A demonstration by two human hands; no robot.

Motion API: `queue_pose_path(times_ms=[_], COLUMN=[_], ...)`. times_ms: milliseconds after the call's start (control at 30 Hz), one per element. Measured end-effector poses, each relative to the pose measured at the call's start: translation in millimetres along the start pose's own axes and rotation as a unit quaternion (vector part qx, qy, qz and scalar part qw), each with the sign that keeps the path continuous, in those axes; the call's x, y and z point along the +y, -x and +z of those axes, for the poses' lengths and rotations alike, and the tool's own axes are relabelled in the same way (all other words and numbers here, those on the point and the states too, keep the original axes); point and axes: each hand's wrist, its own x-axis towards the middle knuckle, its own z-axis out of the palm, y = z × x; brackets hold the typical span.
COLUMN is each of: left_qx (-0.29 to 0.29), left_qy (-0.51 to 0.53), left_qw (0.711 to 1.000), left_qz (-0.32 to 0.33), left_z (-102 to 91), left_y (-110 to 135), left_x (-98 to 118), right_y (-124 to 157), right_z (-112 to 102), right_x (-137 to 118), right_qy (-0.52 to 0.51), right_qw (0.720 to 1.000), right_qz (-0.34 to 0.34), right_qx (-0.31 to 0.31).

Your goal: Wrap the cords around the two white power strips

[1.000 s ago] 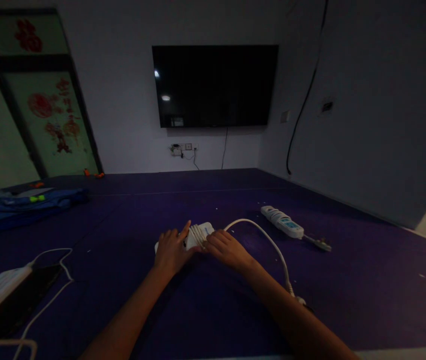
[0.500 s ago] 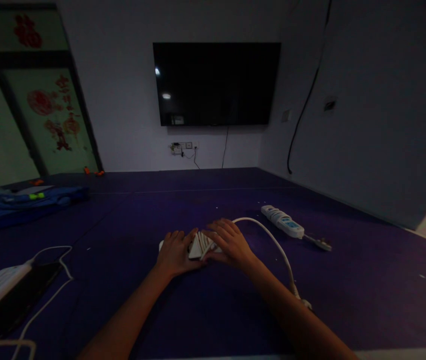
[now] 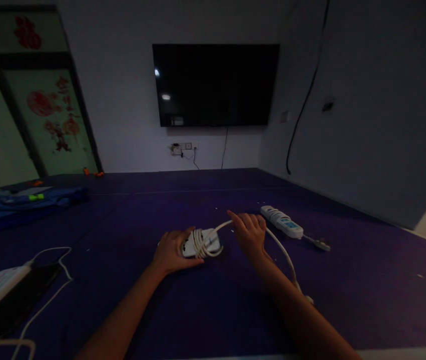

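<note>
While the left hand (image 3: pixel 171 252) is curled partly open around the left end of the strip (image 3: pixel 213 242), its thumb lying along the near edge, the right hand (image 3: pixel 250 232) is nearly closed on the cord (image 3: pixel 223 225) in the head view. The strip lies on the purple surface (image 3: pixel 160 315), in the middle of the near part, between the 2 hands. Several turns of cord go around its body, and a loop bulges past its right end. From these turns the cord rises to the right hand, emerges on the other side, and curves down behind the right forearm. How the right fingertips meet it is hidden.

Just beyond the right hand, a 2nd strip (image 3: pixel 292 229) lies at a slant, wrapped in its own cord, with its plug (image 3: pixel 322 245) pointing right. At the near left, a 3rd strip (image 3: pixel 0 285) lies beside a flat black thing (image 3: pixel 21 302). Farther back are blue cloth (image 3: pixel 43 201) and, on the wall, a dark TV (image 3: pixel 218 85).
</note>
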Motion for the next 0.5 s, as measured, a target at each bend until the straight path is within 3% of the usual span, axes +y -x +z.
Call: queue_pose_path(times_ms=[133,267,367,500], left_qx=[-0.054,-0.062,-0.033,0.049], left_qy=[0.000,0.010,0.036,0.077], left_qw=[0.994,0.979,0.970,0.964], left_qz=[0.099,0.191,0.239,0.250], left_z=[-0.4,1.5,1.5,-0.7], left_y=[3,7,12,14], left_x=[13,32,42,44], right_y=[-3,-4,-4,-4], right_z=[-8,-12,-11,-7], right_x=[-1,-4,-7,-9], right_qy=[-0.020,-0.055,-0.075,-0.088], right_qw=[0.999,0.996,0.994,0.992], right_qz=[-0.044,-0.070,-0.080,-0.074], right_qx=[0.024,0.016,-0.008,-0.060])
